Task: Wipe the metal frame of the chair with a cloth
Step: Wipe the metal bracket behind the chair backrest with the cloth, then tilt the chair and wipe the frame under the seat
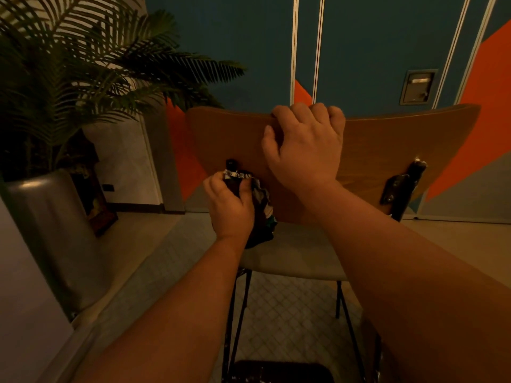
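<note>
**Operator:** What can go wrong from this position?

**Manual:** Start with the largest item. The chair (326, 172) stands on thin black metal legs (240, 310), and your right hand (305, 146) is clenched over the top edge of the curved wooden backrest (401, 139). If you pull back on that grip while scrubbing, you risk tipping the chair toward you. Next, the left frame upright (231, 163) is mostly covered, so you can likely miss its upper end and the joint behind the backrest. The right frame bracket (398, 189) shows pale specks and appears not yet wiped.

**Operator:** And the materials?

**Manual:** The backrest is smooth, bent plywood; the seat (293, 258) is a matte, pale pad. The frame is dark painted tube. The cloth (262, 214) is soft, patterned and bunched; your left hand (231, 205) grasps it against the left upright. A loose fold hangs below and may snag.
</note>
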### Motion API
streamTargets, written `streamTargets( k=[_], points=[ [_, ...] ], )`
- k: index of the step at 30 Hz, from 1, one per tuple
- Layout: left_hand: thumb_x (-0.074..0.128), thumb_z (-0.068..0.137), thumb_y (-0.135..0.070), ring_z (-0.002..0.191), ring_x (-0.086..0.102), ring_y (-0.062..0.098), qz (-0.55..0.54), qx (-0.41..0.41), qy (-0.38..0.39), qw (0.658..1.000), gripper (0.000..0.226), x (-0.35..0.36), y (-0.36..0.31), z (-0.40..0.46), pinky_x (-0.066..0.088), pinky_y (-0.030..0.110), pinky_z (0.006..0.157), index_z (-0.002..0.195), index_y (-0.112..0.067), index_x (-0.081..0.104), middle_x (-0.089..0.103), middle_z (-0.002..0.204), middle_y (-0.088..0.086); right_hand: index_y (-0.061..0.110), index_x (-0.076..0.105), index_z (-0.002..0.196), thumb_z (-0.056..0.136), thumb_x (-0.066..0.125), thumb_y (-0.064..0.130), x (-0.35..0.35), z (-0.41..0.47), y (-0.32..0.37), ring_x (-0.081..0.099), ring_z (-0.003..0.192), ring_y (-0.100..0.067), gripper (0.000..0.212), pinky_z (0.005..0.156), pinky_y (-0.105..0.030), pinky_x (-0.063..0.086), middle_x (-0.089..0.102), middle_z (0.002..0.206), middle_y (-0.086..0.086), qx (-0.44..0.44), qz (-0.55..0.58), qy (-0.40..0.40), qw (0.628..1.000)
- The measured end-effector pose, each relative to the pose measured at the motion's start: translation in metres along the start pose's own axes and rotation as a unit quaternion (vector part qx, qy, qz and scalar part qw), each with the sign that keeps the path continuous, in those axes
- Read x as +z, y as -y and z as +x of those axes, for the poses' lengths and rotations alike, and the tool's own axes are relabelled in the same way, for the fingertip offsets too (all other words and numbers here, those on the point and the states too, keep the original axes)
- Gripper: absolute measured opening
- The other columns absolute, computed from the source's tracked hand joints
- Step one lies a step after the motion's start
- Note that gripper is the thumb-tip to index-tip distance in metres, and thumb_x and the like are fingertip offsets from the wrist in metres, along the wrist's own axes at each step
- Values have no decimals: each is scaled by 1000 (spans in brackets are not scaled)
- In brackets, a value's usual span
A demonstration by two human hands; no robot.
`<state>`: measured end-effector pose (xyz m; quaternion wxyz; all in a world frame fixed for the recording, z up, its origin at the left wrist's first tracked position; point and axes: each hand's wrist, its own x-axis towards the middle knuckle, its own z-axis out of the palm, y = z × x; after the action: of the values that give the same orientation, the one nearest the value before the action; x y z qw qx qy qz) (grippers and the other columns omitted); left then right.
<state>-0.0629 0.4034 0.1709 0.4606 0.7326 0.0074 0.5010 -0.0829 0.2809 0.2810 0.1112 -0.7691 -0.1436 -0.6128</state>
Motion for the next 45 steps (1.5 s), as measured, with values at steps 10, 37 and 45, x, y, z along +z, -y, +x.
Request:
streamTargets(
  k=[10,37,45],
  points=[
    [55,96,-21,95,46,13,27,-20,17,999,27,-27,5,-14,39,26,78,117,-6,47,45,114,7,23,52,136,86,49,45,-13,-17,-3,40,131,-26,54,117,-50,6,55,133,1,-18,14,70,997],
    [40,101,-41,103,59,23,-432,-566,-86,697,43,-90,61,-57,50,38,87,132,-15,54,61,124,9,6,65,116,80,64,13,2,-186,-2,52,102,-21,37,85,-30,45,62,109,-11,26,234,213,948],
    [16,94,-64,114,48,37,-515,-562,-26,647,70,-106,68,-82,28,58,105,129,-14,51,53,122,16,7,65,117,85,57,22,8,-201,-3,58,102,-27,36,83,-35,49,61,113,-11,47,235,272,932]
  ],
)
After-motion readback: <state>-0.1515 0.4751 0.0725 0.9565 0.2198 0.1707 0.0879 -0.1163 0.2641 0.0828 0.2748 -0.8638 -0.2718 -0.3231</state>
